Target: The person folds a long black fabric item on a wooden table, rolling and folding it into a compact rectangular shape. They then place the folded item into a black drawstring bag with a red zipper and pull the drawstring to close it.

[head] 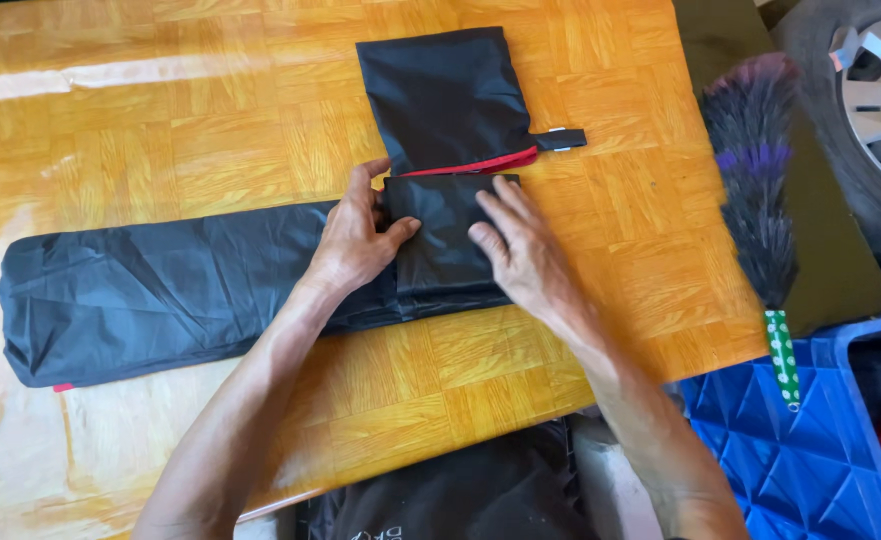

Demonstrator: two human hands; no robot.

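Observation:
A long black fabric sheet [150,290], folded into a strip, lies across a glossy wooden table [190,120]. Its right end is rolled or folded over into a thick block [440,235]. My left hand [355,240] grips the left edge of that block, thumb on top. My right hand [520,250] presses flat on the block's right side, fingers spread. A black pouch with red trim [445,95] lies just beyond the block, touching it.
A feather duster [755,180] with dark and purple feathers and a green spotted handle rests at the table's right edge. A blue plastic crate [810,440] stands at the lower right. A car wheel [870,110] is at the upper right.

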